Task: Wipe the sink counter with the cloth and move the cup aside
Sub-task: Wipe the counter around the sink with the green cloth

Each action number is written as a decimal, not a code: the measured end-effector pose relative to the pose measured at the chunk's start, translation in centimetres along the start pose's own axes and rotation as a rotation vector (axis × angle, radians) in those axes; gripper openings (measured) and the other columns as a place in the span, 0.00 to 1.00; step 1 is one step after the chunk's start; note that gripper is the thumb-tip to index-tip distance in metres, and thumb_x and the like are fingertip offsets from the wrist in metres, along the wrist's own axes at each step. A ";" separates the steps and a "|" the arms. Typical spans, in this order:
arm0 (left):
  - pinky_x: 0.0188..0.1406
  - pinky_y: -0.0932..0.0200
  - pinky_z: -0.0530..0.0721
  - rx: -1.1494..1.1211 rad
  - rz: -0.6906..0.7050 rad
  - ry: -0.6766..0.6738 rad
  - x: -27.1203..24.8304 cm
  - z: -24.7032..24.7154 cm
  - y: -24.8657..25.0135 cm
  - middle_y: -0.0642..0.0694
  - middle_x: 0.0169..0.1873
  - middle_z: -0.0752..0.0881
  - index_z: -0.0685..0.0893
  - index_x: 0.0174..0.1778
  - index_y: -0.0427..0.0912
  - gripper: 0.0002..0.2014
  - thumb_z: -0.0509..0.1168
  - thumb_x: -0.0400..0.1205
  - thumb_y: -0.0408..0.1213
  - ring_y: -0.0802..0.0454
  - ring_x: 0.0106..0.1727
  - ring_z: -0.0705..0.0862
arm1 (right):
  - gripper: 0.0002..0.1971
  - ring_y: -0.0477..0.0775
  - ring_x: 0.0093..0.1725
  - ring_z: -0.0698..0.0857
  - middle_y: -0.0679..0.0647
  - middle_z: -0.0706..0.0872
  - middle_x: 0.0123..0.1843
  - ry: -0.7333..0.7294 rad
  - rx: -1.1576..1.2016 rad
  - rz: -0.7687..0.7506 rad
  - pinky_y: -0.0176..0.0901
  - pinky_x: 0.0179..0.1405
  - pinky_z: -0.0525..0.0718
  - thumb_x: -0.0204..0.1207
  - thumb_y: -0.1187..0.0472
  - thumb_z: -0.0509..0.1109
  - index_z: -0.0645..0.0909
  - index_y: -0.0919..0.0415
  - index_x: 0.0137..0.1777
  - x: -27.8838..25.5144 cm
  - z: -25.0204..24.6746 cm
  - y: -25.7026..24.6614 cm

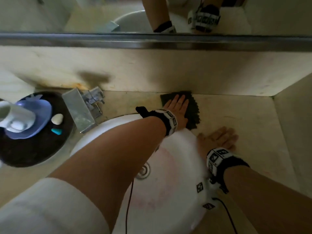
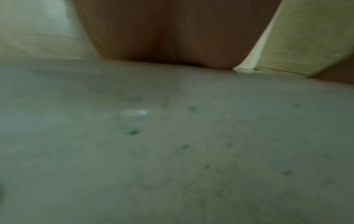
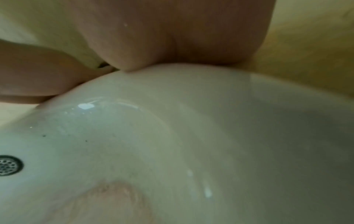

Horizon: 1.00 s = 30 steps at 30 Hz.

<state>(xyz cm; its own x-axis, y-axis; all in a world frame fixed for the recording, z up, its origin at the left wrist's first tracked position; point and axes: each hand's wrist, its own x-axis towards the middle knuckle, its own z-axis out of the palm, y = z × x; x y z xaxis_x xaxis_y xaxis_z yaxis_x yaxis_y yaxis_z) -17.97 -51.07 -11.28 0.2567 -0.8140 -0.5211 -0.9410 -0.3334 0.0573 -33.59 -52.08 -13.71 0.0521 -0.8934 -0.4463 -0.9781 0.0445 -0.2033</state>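
Observation:
A dark green cloth (image 1: 192, 114) lies flat on the beige counter (image 1: 249, 122), at the back wall behind the sink. My left hand (image 1: 178, 107) reaches across the basin and presses on the cloth with straight fingers. In the left wrist view the palm (image 2: 172, 37) sits on a blurred grey-green surface (image 2: 172, 136), probably the cloth. My right hand (image 1: 219, 137) lies flat and open on the counter beside the sink rim, holding nothing; its palm (image 3: 172, 37) touches the rim. The white cup (image 1: 16, 117) sits far left on a blue dish (image 1: 40, 115).
The white round sink (image 1: 168, 174) with its drain (image 3: 7, 165) fills the middle. A metal faucet (image 1: 81, 110) stands at its back left. A dark round tray (image 1: 33, 149) holds the dish and small items. A side wall (image 1: 295, 124) bounds the counter on the right, a mirror (image 1: 84, 14) above.

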 end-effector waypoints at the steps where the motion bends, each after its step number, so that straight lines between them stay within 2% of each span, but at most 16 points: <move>1: 0.82 0.48 0.40 -0.031 -0.036 0.012 -0.1 0.0 -1.2 0.47 0.84 0.35 0.36 0.84 0.44 0.37 0.47 0.86 0.54 0.46 0.84 0.35 | 0.45 0.64 0.84 0.34 0.61 0.32 0.85 -0.011 -0.010 0.016 0.60 0.82 0.37 0.82 0.43 0.57 0.32 0.64 0.84 0.2 0.1 -0.1; 7: 0.83 0.47 0.42 -0.213 -0.212 0.072 -1.4 0.8 -3.1 0.45 0.84 0.38 0.37 0.84 0.41 0.36 0.46 0.85 0.50 0.44 0.84 0.37 | 0.46 0.66 0.84 0.34 0.62 0.33 0.85 -0.010 -0.019 0.012 0.62 0.82 0.37 0.81 0.45 0.59 0.33 0.64 0.84 0.4 0.0 0.3; 15: 0.83 0.41 0.47 -0.363 -0.791 0.069 -3.8 2.0 -9.9 0.38 0.83 0.37 0.35 0.83 0.36 0.36 0.45 0.85 0.46 0.38 0.84 0.39 | 0.45 0.68 0.84 0.35 0.62 0.33 0.85 -0.020 -0.072 0.003 0.63 0.82 0.41 0.80 0.43 0.56 0.33 0.63 0.84 0.2 -0.4 0.4; 18: 0.82 0.40 0.46 -0.444 -0.978 0.027 -3.5 2.5 -11.1 0.37 0.83 0.35 0.34 0.82 0.35 0.40 0.50 0.85 0.51 0.37 0.84 0.38 | 0.45 0.68 0.84 0.35 0.62 0.33 0.85 -0.016 -0.084 -0.002 0.63 0.82 0.42 0.80 0.42 0.55 0.32 0.63 0.84 0.2 -0.4 0.4; 21: 0.81 0.40 0.48 -0.531 -1.092 0.007 -2.2 2.0 -10.8 0.37 0.83 0.36 0.35 0.82 0.35 0.46 0.56 0.83 0.57 0.36 0.84 0.39 | 0.45 0.68 0.84 0.36 0.63 0.33 0.85 -0.005 -0.085 -0.006 0.64 0.82 0.43 0.80 0.42 0.55 0.33 0.63 0.84 0.2 -0.2 0.3; 23: 0.81 0.39 0.51 -0.539 -1.090 -0.008 -1.8 1.4 -9.6 0.36 0.83 0.37 0.36 0.82 0.35 0.47 0.57 0.82 0.59 0.35 0.84 0.41 | 0.45 0.68 0.84 0.35 0.62 0.33 0.85 -0.025 -0.087 -0.003 0.63 0.82 0.42 0.80 0.42 0.55 0.33 0.62 0.84 0.3 -0.2 0.3; 25: 0.81 0.39 0.52 -0.506 -1.018 -0.002 -1.7 0.7 -7.3 0.34 0.83 0.38 0.37 0.82 0.33 0.43 0.51 0.84 0.58 0.34 0.84 0.42 | 0.45 0.68 0.83 0.33 0.61 0.31 0.85 -0.039 -0.085 0.011 0.63 0.81 0.40 0.79 0.42 0.55 0.32 0.61 0.84 0.4 -0.5 0.5; 27: 0.81 0.40 0.51 -0.457 -0.888 -0.002 -1.8 -0.1 -4.0 0.32 0.82 0.38 0.37 0.82 0.31 0.41 0.46 0.85 0.57 0.33 0.83 0.43 | 0.45 0.68 0.83 0.32 0.61 0.30 0.85 -0.045 -0.076 0.012 0.63 0.82 0.40 0.79 0.42 0.56 0.32 0.61 0.84 0.6 -0.4 0.5; 30: 0.82 0.39 0.49 -0.367 -0.596 -0.009 -1.9 -0.3 2.1 0.30 0.82 0.37 0.37 0.81 0.29 0.41 0.45 0.85 0.56 0.31 0.83 0.40 | 0.45 0.68 0.83 0.33 0.62 0.31 0.85 -0.034 -0.050 0.009 0.65 0.81 0.39 0.79 0.42 0.57 0.33 0.61 0.84 0.7 -0.2 0.4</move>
<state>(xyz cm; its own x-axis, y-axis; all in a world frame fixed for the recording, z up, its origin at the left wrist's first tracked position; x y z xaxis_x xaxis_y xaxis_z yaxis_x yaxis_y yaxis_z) -20.43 -50.34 -9.93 0.7027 -0.4391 -0.5598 -0.5049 -0.8621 0.0425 -34.01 -52.72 -13.93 0.0490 -0.8771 -0.4778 -0.9874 0.0294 -0.1552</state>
